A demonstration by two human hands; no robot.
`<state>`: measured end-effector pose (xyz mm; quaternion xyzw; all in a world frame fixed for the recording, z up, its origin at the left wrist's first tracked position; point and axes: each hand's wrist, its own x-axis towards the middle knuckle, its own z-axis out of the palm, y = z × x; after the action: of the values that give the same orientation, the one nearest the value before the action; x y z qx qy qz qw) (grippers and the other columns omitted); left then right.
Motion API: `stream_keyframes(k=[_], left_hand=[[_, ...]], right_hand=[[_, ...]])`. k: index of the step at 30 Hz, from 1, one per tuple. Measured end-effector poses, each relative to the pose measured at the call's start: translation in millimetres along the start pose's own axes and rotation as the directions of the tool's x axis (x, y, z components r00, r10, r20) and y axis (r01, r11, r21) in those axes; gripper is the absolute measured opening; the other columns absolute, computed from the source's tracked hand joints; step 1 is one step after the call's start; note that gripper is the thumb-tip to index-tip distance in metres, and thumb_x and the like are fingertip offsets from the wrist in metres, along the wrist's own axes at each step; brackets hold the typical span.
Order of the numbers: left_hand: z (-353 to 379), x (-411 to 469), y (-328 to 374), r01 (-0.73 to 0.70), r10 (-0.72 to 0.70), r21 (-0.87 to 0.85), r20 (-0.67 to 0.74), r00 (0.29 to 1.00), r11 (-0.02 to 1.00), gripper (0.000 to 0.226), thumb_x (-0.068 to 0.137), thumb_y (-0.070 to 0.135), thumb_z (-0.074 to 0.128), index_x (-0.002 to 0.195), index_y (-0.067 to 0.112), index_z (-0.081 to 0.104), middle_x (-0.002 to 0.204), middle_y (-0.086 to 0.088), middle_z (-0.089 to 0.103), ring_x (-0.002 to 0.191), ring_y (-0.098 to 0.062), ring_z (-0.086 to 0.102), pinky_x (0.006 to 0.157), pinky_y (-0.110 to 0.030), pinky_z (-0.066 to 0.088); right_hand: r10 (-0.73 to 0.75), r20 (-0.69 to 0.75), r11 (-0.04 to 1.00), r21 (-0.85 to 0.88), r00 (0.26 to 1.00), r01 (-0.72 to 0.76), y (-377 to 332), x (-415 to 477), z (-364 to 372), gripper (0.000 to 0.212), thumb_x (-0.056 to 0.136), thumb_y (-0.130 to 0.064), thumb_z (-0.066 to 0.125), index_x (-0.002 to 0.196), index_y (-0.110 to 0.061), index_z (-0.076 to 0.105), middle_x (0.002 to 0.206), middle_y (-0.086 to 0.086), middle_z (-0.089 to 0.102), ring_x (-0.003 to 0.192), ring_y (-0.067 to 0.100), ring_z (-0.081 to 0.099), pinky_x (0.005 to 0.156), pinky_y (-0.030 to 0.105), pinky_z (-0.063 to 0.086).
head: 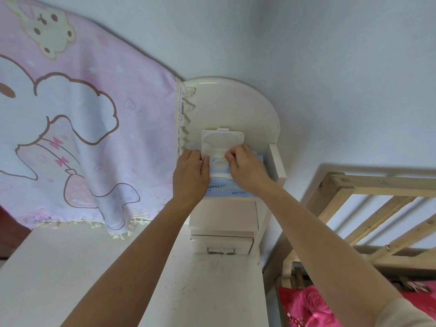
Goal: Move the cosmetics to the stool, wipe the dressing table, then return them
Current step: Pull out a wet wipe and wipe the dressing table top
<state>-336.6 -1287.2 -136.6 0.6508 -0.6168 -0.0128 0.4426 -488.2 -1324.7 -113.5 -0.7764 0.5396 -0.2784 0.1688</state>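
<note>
Left hand (191, 175) pressed flat on the wipes pack (227, 190), lid (223, 140) flipped up, right hand (247, 169) pinching a wipe (219, 162) at the opening

Pink and pale blue cartoon animals on the cloth (82, 126) at left. Blue on the pack (227, 191), white on its lid (221, 140). Red with pink roses on bedding (306, 305), lower right.

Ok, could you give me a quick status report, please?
Left hand rests on wipes pack. Right hand pinches wipe at the opening, lid flipped up. Nothing in the way.
</note>
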Motion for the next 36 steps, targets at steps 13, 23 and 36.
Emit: stream_keyframes(k=[13,23,36], left_hand=[[9,11,-6,0.179,-0.173,-0.052,0.108,0.979,0.982,0.032,0.100,0.032,0.046,0.072,0.017,0.039,0.070,0.002,0.046,0.072,-0.024,0.046,0.058,-0.032,0.029],[10,7,-5,0.122,-0.132,0.075,0.138,0.982,0.990,0.022,0.102,0.031,0.040,0.085,0.017,0.038,0.085,-0.004,0.048,0.081,-0.027,0.047,0.064,-0.034,0.035],[6,6,-5,0.138,-0.141,0.031,0.144,0.980,0.990,0.026,0.100,0.028,0.042,0.078,0.015,0.036,0.075,-0.003,0.046,0.073,-0.026,0.044,0.059,-0.033,0.029]], right_hand=[[0.327,-0.243,0.651,0.758,0.913,-0.032,-3,3,-21,0.016,0.106,-0.026,0.040,0.096,-0.023,0.052,0.083,-0.002,0.056,0.069,0.007,0.053,0.056,0.018,0.047],[0.194,-0.038,0.585,0.806,0.980,-0.085,-28,1,-51,0.034,0.083,-0.013,0.064,0.115,-0.024,0.065,0.085,-0.008,0.057,0.080,0.007,0.056,0.078,0.026,0.050],[0.052,0.119,0.972,0.224,0.991,-0.078,-8,-11,-46,0.037,0.096,-0.024,0.053,0.132,-0.020,0.061,0.131,0.001,0.059,0.115,0.013,0.055,0.101,0.026,0.041]])
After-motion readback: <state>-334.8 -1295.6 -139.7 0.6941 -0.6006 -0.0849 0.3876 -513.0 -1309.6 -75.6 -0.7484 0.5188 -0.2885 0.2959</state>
